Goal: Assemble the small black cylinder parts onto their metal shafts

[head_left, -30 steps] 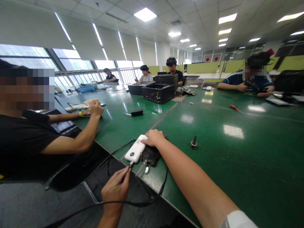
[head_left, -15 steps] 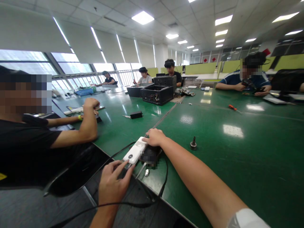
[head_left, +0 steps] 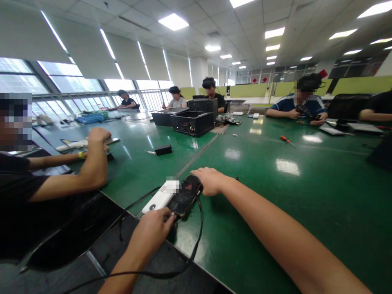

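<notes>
A black phone [head_left: 184, 197] lies slanted at the near edge of the green table, overlapping or lying against a slim white device [head_left: 157, 199] with a round dark spot. My left hand [head_left: 155, 226] is closed, thumb and fingers pinching the phone's near end. Around its far end curl the fingers of my right hand [head_left: 208, 180], the fingertips partly hidden. A black cord [head_left: 199, 232] loops from beside the phone, over the table edge and across my left wrist.
On my left a co-worker's arm [head_left: 98, 163] rests on the table. Farther off are a small black box [head_left: 163, 150], open computer cases [head_left: 192, 123] and an orange screwdriver [head_left: 285, 139]. Other people sit around the table.
Both hands have gone from the white device to the phone beside it. My left fingers have closed from a spread pose. The view has turned right.
</notes>
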{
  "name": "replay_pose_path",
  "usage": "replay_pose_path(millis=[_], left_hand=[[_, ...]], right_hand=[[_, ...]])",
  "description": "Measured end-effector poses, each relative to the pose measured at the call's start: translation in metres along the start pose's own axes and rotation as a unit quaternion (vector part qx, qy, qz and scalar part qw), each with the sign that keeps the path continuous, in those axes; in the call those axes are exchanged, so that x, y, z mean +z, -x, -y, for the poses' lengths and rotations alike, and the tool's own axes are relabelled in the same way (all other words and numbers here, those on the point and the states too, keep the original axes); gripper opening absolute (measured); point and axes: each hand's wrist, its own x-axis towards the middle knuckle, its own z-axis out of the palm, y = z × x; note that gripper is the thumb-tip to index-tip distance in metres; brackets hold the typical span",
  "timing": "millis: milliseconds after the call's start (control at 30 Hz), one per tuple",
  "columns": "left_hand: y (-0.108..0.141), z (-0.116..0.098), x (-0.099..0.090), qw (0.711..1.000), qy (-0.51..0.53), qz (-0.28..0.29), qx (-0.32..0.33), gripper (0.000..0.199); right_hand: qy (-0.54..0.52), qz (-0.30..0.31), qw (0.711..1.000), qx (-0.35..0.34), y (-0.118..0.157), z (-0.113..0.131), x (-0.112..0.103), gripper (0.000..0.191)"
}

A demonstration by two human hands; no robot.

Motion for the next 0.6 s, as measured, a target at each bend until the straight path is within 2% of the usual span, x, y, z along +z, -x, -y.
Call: replay_pose_path(millis=[100,200,267,367,433,500,600], left_hand=[[-0.001,0.001,0.003,0.999,0.035,-0.012,0.008,0.035],[-0.001,-0.001,0.008,0.998,0.048,-0.029,0.026,0.037],[0.000,-0.002,0.013,0.997,0.046,-0.047,0.036,0.040],[0.000,0.000,0.019,0.994,0.038,-0.098,0.035,0.038],[0.004,0.003,0.020,0.989,0.038,-0.137,0.035,0.034],[0.014,0.011,0.019,0.981,0.043,-0.186,0.041,0.031],[0.045,0.024,0.018,0.951,0.066,-0.296,0.064,0.029]], right_hand=[[-0.044,-0.068,0.995,-0.057,0.046,-0.006,-0.009,0.090],[-0.118,-0.151,0.980,-0.046,0.085,-0.028,-0.010,0.083],[-0.186,-0.227,0.956,0.025,0.100,-0.050,-0.002,0.080],[-0.322,-0.306,0.876,0.187,0.107,-0.082,0.022,0.082],[-0.361,-0.303,0.845,0.252,0.107,-0.094,0.042,0.085],[-0.356,-0.269,0.853,0.271,0.108,-0.099,0.059,0.091],[-0.324,-0.235,0.874,0.277,0.111,-0.097,0.073,0.095]])
